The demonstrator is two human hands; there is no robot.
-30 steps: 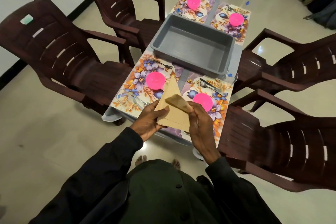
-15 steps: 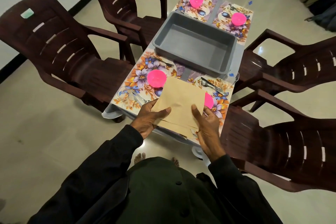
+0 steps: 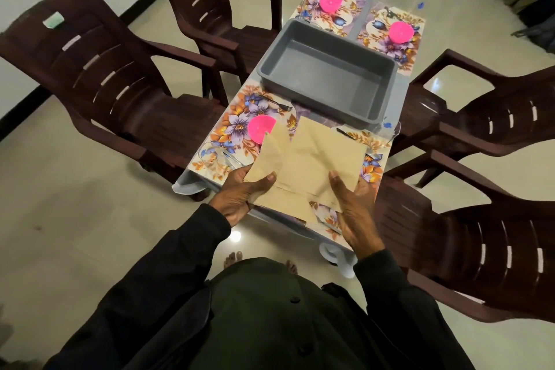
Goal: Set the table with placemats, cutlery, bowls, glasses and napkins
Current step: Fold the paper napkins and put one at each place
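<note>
At the 6 o'clock end of the tabletop, both hands hold a bundle of tan napkins over the two near placemats. The left hand has its grip closed on the bundle's 9 o'clock edge, thumb on top. The right hand grips the 3 o'clock edge, thumb pressed onto the top sheet.

Four floral placemats lie on the tabletop, one at each corner. Three pink bowls show, at 8, 12 and 2 o'clock of the single grey tray in the middle. One fork lies on the near-left placemat. Four brown chairs stand around, two on each side.

A second ago the napkins formed a folded triangle. Half a second ago the opened sheet left part of a fourth bowl showing. Now it spreads wider and hides that bowl.
</note>
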